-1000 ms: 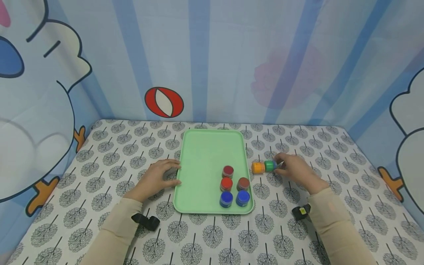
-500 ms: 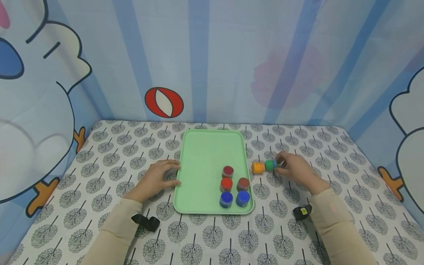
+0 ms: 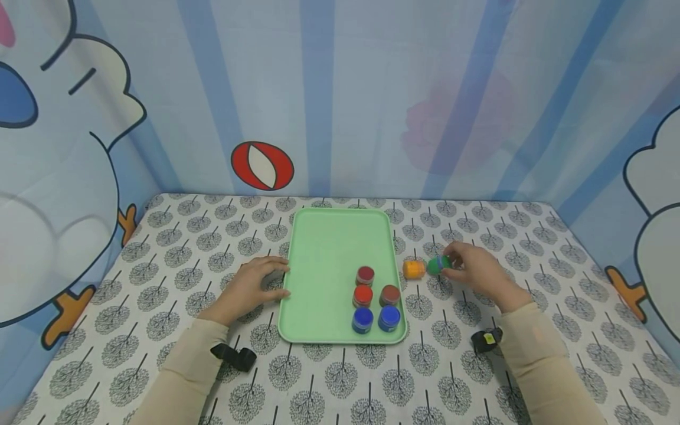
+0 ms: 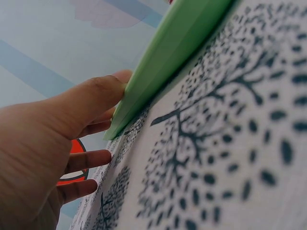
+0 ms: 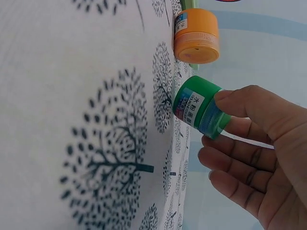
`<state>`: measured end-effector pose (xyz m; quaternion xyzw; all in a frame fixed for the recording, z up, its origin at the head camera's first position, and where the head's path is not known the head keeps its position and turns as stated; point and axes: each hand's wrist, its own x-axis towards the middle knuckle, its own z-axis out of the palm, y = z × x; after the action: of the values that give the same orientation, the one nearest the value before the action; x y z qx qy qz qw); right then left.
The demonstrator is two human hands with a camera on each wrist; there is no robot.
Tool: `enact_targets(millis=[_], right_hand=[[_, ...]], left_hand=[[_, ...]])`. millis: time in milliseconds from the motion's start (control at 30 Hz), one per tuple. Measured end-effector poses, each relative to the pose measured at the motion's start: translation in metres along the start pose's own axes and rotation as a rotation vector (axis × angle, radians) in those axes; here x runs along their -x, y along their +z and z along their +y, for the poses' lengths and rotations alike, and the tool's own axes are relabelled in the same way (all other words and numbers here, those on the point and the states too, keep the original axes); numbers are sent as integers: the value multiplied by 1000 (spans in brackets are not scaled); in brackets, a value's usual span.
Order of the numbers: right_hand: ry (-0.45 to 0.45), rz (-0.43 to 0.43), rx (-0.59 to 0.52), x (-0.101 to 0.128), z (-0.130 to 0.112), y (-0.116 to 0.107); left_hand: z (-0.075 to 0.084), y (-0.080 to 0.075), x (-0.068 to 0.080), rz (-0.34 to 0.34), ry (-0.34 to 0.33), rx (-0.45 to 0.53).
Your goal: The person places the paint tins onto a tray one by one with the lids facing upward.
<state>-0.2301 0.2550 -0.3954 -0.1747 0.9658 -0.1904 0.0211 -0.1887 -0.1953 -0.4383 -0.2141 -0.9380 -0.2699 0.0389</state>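
Note:
My right hand (image 3: pixel 470 268) pinches a small green paint jar (image 3: pixel 437 265) just right of the green tray (image 3: pixel 329 248); in the right wrist view the green jar (image 5: pixel 199 108) is tilted and lifted off the cloth between thumb and fingers. An orange jar (image 3: pixel 414 269) stands on the cloth beside it, also seen as the orange jar (image 5: pixel 196 36). Several jars sit in the tray's near right corner: two red (image 3: pixel 363 295), one brown (image 3: pixel 390 294), two blue (image 3: pixel 362 319). My left hand (image 3: pixel 249 286) rests on the cloth with its thumb (image 4: pixel 96 98) against the tray's left edge (image 4: pixel 158 62).
The table wears a white cloth with a grey tree print (image 3: pixel 340 372). Painted blue panels close it in at the back and both sides. Black wrist straps (image 3: pixel 234 356) show on both sleeves.
My right hand has tipped the green jar up and drawn it slightly away from the orange jar. The left hand has not moved.

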Motion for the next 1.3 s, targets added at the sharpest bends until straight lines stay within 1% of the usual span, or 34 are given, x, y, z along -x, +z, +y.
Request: enact_targets(millis=[333, 600, 867, 1300], right_hand=[[1, 13, 31, 2, -4, -7], [-33, 35, 65, 2, -11, -11], [-70, 55, 115, 0, -29, -17], [-118, 56, 174, -3, -61, -15]], left_hand=[[0, 0, 0, -1, 1, -1], [1, -1, 0, 2, 4, -16], [1, -1, 0, 4, 9, -25], [0, 0, 0, 0, 4, -30]])
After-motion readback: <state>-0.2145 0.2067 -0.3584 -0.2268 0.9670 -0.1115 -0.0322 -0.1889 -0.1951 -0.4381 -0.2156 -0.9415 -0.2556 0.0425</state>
